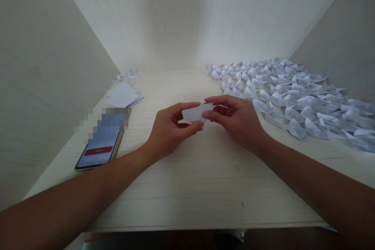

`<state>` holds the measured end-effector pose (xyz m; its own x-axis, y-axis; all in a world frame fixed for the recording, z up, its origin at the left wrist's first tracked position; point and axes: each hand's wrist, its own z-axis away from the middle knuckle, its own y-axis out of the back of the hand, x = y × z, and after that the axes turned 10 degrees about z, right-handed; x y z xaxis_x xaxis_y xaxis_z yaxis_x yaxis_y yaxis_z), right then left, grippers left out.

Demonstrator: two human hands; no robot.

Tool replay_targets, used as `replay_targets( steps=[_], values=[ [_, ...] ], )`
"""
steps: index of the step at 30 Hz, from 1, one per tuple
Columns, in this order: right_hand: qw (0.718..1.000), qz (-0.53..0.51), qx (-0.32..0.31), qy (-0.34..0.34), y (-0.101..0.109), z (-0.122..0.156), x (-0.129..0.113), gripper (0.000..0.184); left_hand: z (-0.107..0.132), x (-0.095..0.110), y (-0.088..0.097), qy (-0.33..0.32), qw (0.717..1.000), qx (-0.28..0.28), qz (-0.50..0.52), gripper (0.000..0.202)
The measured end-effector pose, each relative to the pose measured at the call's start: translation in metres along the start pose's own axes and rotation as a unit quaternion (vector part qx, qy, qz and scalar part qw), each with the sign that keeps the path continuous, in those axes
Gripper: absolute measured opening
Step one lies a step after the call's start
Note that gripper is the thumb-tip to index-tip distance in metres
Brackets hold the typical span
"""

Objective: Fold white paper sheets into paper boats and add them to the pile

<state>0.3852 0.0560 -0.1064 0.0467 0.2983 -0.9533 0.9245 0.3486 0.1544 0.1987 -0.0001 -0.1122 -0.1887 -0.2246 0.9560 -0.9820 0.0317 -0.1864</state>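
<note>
From where I stand, the work in hand looks like shaping or creasing a small white paper [191,114] held up between both hands. The left hand [166,131] pinches its left end, fingers along the top edge and thumb below. The right hand [237,119] has the right end between thumb and fingertips, the thumb lying over the near face. Both grips are narrow, closed down on that one piece, which spans the gap between them and appears to be just above the table [181,191]. I can't make out every fold in it; fingers cover parts of both ends.

The next move, I'd judge, calls for a light touch: one pinch steady while the other works the edge, since thin paper could easily crumple or slip out of line.

Out to the right of the grip spreads a crowd of folded paper shapes [278,97], the closest of them near the right hand. Left of the grip and farther off lie some flat paper sheets [123,94], with paper scraps [129,73] beyond. A phone [98,154] sits left, beside the left forearm.
</note>
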Motion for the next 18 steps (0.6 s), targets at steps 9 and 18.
replay_targets(
  steps=[9, 18],
  values=[
    [0.998, 0.024, 0.063, 0.011, -0.0052, 0.0053, -0.0081, 0.031, -0.0005, -0.0012, -0.0012, 0.000, 1.000, 0.027, 0.015, 0.050],
    [1.000, 0.013, -0.007, 0.000, -0.0033, 0.0031, -0.0053, 0.021, -0.0019, 0.0013, -0.0027, -0.018, 0.998, 0.022, 0.054, 0.044]
  ],
)
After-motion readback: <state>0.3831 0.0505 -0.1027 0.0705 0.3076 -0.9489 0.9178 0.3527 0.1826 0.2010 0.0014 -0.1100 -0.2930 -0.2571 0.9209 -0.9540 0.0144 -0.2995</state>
